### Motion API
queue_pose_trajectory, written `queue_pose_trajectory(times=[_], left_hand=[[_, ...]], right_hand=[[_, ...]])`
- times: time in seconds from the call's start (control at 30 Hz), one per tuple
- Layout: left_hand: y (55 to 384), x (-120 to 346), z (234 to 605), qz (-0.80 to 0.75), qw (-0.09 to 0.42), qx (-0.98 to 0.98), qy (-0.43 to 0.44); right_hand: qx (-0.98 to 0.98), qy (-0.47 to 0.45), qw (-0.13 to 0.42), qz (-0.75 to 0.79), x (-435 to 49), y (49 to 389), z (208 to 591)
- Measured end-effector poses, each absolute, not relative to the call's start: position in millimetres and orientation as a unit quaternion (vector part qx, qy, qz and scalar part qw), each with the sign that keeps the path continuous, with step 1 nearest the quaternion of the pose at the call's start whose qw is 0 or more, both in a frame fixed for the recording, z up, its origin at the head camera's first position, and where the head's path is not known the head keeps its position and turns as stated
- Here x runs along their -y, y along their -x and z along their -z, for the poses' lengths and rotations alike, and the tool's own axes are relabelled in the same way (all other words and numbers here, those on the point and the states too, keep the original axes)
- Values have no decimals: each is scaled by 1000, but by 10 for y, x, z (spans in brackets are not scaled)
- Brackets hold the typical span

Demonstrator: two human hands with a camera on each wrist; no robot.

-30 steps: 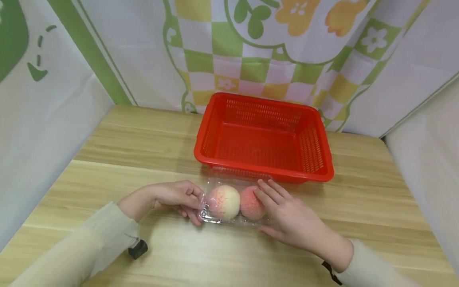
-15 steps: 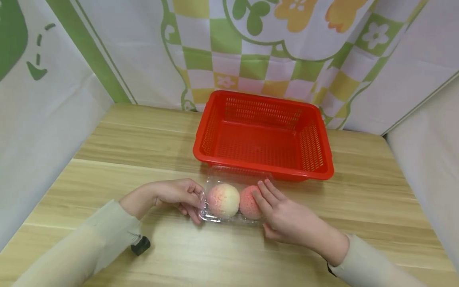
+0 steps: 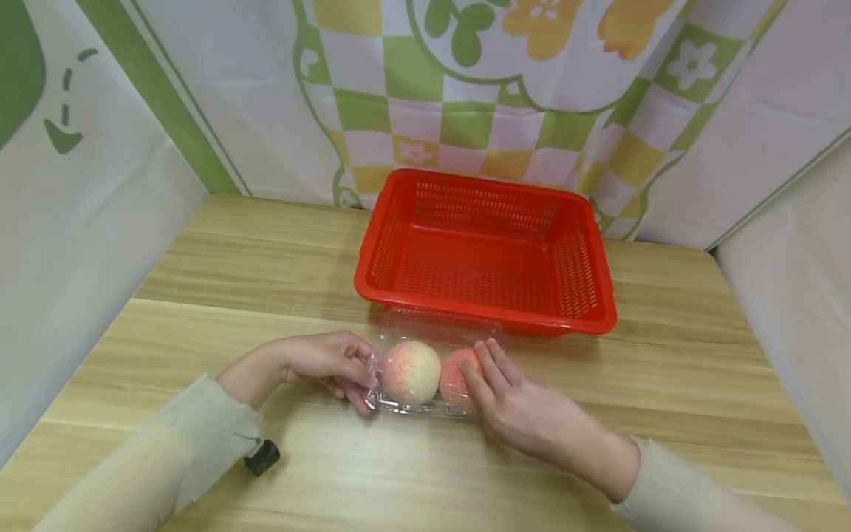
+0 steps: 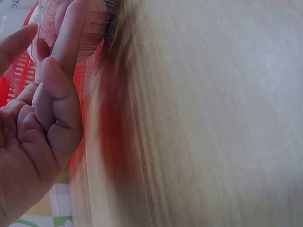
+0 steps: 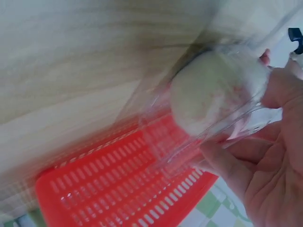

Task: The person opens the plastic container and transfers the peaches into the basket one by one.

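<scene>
A clear plastic box [image 3: 435,322] lies on the table against the near side of the red basket. Inside it are two round peach-like fruits, a cream-and-pink one [image 3: 414,372] on the left and a pinker one [image 3: 455,377] on the right. My left hand [image 3: 330,362] pinches the box's left edge between thumb and fingers. From the right, my right hand [image 3: 528,410] grips the other end, its fingers lying over the pinker fruit and partly covering it. In the right wrist view, fingers and thumb of that hand [image 5: 272,161] flank the box. Whether the lid is fastened I cannot tell.
The red slotted basket [image 3: 488,319] stands at the back of the wooden table [image 3: 219,295]. White cloth walls [image 3: 100,207] enclose the table's left and right, and a green-and-yellow checked curtain [image 3: 465,122] hangs behind. A small black object [image 3: 262,458] sits below the left sleeve.
My right hand has shifted slightly left and curled farther over the pinker fruit; its thumb has gone out of sight. My left hand has kept its hold on the box.
</scene>
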State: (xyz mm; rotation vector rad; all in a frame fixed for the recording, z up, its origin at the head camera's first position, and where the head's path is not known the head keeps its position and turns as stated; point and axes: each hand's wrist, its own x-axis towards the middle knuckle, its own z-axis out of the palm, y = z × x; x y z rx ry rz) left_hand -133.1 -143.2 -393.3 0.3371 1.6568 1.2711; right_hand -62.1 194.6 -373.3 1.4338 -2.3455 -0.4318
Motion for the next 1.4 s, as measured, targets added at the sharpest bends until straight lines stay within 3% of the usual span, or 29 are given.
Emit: queue_pose_trajectory(times=[0.13,0.37,0.63,1.4], left_hand=[[1321,1433,3914,-525,491,-680,-143],[1305,1431,3888,-530,481,-685,-133],[1272,1427,3896,-524,484,-689,-128],[1172,1475,3900,-525,473,-694,-134]], right_hand=[[832,-499,181,161,-1910,591,3726],[812,-499,236,187,-1880,615,3746],[842,-507,148,110,-1998,642,3637],[887,-426,58,-168,-2145,967,3183]])
